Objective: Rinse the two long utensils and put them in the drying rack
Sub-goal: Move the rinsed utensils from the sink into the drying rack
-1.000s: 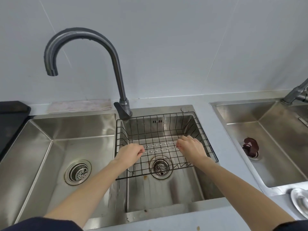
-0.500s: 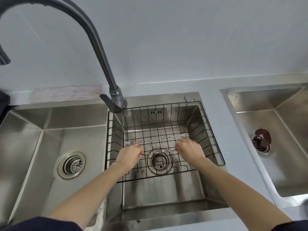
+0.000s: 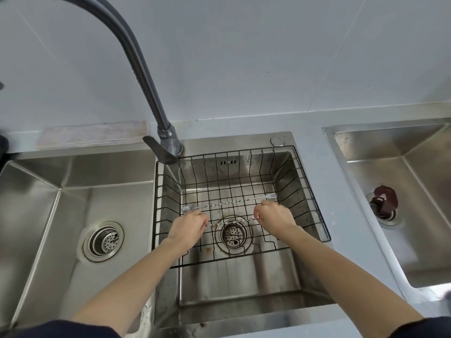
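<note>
Since a second ago, one twisted utensil (image 3: 229,203) has left the hands and now lies across the drying rack (image 3: 314,211) floor at frame centre, spoon end left, fork end right. Both hands hold the second twisted utensil (image 3: 231,222) just below it, over the drain (image 3: 233,236). At centre left, the left hand (image 3: 189,224) pinches its left end with curled fingers; at centre right, the right hand (image 3: 273,215) pinches its right end, fist mostly closed. This rack sits in the middle sink (image 3: 244,289), below the dark faucet (image 3: 146,76). A folded cloth (image 3: 92,135) lies on the ledge at upper left.
</note>
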